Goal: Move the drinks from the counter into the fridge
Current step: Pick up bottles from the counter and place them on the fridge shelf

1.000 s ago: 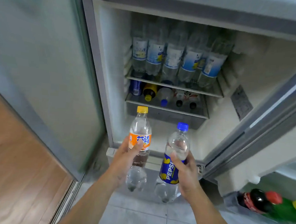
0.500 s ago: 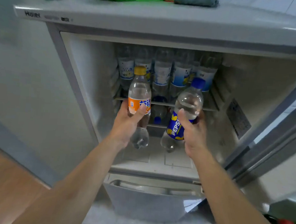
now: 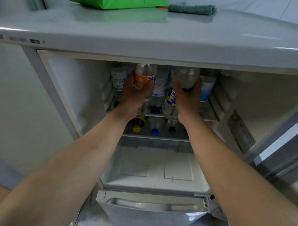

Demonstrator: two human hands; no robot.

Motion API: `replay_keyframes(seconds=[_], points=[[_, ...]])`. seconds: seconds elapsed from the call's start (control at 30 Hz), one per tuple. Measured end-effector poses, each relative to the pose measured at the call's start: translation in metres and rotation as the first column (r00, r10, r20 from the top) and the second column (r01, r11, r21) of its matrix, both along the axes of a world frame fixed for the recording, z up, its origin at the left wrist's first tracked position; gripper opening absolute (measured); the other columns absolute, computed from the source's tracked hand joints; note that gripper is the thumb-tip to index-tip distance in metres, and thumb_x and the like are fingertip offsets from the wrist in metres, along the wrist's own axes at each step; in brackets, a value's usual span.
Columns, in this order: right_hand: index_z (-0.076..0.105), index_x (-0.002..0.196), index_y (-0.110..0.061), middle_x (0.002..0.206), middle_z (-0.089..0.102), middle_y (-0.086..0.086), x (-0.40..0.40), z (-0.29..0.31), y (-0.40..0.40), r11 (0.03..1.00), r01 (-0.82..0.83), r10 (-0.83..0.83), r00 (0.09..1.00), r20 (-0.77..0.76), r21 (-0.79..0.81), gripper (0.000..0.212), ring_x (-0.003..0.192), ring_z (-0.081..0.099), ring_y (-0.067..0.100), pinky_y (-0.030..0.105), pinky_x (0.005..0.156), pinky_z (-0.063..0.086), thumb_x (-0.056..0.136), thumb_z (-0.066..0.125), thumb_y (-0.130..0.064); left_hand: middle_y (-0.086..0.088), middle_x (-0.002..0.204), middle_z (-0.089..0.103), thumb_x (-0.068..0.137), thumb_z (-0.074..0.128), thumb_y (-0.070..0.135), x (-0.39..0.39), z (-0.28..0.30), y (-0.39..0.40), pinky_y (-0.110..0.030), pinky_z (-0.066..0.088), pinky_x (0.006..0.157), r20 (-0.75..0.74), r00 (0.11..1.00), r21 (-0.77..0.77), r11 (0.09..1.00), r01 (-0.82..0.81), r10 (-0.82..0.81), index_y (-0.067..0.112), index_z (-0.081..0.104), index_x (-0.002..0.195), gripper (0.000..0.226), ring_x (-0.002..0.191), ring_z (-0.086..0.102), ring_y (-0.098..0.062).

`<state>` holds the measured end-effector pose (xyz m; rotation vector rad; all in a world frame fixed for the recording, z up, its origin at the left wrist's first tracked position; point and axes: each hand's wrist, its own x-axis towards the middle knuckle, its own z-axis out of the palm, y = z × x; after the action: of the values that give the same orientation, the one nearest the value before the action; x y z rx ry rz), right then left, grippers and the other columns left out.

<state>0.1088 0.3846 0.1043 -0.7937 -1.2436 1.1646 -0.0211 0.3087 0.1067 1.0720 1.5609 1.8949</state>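
Both hands reach into the open fridge (image 3: pixel 64 90) at its upper shelf (image 3: pixel 213 109). The left hand (image 3: pixel 133 94) grips an orange-label bottle (image 3: pixel 144 76) — its writing too blurred to read. The right hand (image 3: pixel 187 99) grips a clear bottle (image 3: pixel 185 80) with a blue label reading "PEP…". Both bottles are among the standing bottles there.
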Motion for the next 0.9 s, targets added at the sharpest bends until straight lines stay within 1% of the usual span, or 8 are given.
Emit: replay_keyframes(seconds=[0.07, 0.17, 0.3, 0.37, 0.47, 0.6, 0.73, 0.9], points=[[0.045, 0.139, -0.021, 0.139, 0.054, 0.003, -0.007, -0.002, 0.007, 1.000, 0.002, -0.001, 1.000, 0.031, -0.010, 0.063, 0.124, 0.054, 0.017, 0.042, 0.106, 0.048, 0.085, 0.076, -0.029, -0.006, 0.123, 0.066, 0.090, 0.070, 0.011, -0.002, 0.002, 0.007, -0.035, 0.054, 0.095, 0.002, 1.000, 0.001, 1.000, -0.013, 0.013, 0.011, 0.051, 0.134, 0.048, 0.110, 0.066, -0.018], [0.051, 0.127, -0.027, 0.131, 0.057, 0.000, -0.016, -0.005, 0.012, 0.999, 0.014, -0.015, 1.000, 0.024, 0.033, 0.049, 0.117, 0.057, 0.012, 0.039, 0.104, 0.049, 0.085, 0.076, -0.027, -0.009, 0.124, 0.065, 0.091, 0.067, 0.006, -0.002, 0.003, 0.015, -0.034, 0.055, 0.094, 0.017, 0.999, 0.020, 0.999, -0.031, 0.031, 0.005, 0.051, 0.134, 0.046, 0.109, 0.066, -0.018], [0.051, 0.133, -0.014, 0.129, 0.061, 0.005, -0.029, -0.007, 0.013, 0.998, 0.019, -0.022, 0.999, 0.046, 0.063, 0.059, 0.119, 0.060, 0.018, 0.042, 0.102, 0.051, 0.082, 0.078, -0.027, 0.000, 0.113, 0.067, 0.088, 0.071, 0.007, 0.001, -0.002, 0.019, -0.020, 0.054, 0.080, -0.039, 0.997, 0.049, 0.996, -0.068, 0.070, 0.009, 0.055, 0.125, 0.041, 0.093, 0.067, 0.003], [0.044, 0.138, -0.010, 0.134, 0.057, 0.009, -0.032, -0.010, 0.014, 0.998, 0.010, -0.013, 0.998, 0.063, 0.059, 0.069, 0.120, 0.059, 0.019, 0.036, 0.100, 0.053, 0.079, 0.080, -0.021, 0.008, 0.113, 0.064, 0.084, 0.076, 0.009, 0.003, -0.006, 0.019, -0.019, 0.055, 0.081, -0.050, 0.993, 0.057, 0.993, -0.106, 0.109, 0.022, 0.053, 0.123, 0.047, 0.094, 0.064, 0.008], [0.042, 0.130, -0.016, 0.127, 0.057, 0.005, -0.029, -0.019, 0.016, 0.996, -0.003, -0.006, 0.995, 0.099, 0.089, 0.067, 0.113, 0.062, 0.011, 0.022, 0.088, 0.056, 0.077, 0.082, -0.013, 0.014, 0.115, 0.057, 0.078, 0.082, 0.015, 0.003, -0.013, 0.017, -0.029, 0.056, 0.091, -0.123, 0.979, 0.038, 0.987, -0.158, 0.161, 0.035, 0.047, 0.118, 0.057, 0.107, 0.061, -0.004], [0.047, 0.126, -0.021, 0.124, 0.061, 0.000, -0.015, -0.042, 0.013, 0.990, -0.016, -0.019, 0.968, 0.248, 0.138, 0.065, 0.112, 0.063, 0.009, 0.026, 0.089, 0.056, 0.074, 0.084, -0.014, -0.004, 0.136, 0.052, 0.082, 0.078, 0.020, -0.005, -0.033, 0.011, -0.036, 0.050, 0.100, -0.325, 0.930, -0.116, 0.968, -0.221, 0.173, 0.017, 0.045, 0.137, 0.065, 0.123, 0.054, -0.019], [0.047, 0.136, -0.013, 0.133, 0.060, 0.004, -0.003, -0.064, 0.007, 0.984, -0.047, -0.025, 0.917, 0.398, 0.170, 0.070, 0.120, 0.059, 0.015, 0.034, 0.096, 0.054, 0.077, 0.084, -0.022, -0.007, 0.124, 0.061, 0.087, 0.073, 0.025, -0.008, -0.051, 0.005, -0.045, 0.051, 0.096, -0.348, 0.925, -0.208, 0.949, -0.236, 0.154, 0.009, 0.053, 0.125, 0.047, 0.113, 0.059, -0.021], [0.048, 0.139, -0.016, 0.136, 0.059, 0.001, -0.005, -0.069, 0.006, 0.989, 0.003, -0.074, 0.878, 0.474, 0.149, 0.070, 0.123, 0.057, 0.018, 0.034, 0.097, 0.051, 0.080, 0.080, -0.033, -0.001, 0.109, 0.067, 0.085, 0.074, 0.028, -0.005, -0.054, 0.008, -0.036, 0.054, 0.085, -0.341, 0.910, -0.192, 0.930, -0.313, 0.236, 0.012, 0.060, 0.110, 0.032, 0.100, 0.063, -0.017]])
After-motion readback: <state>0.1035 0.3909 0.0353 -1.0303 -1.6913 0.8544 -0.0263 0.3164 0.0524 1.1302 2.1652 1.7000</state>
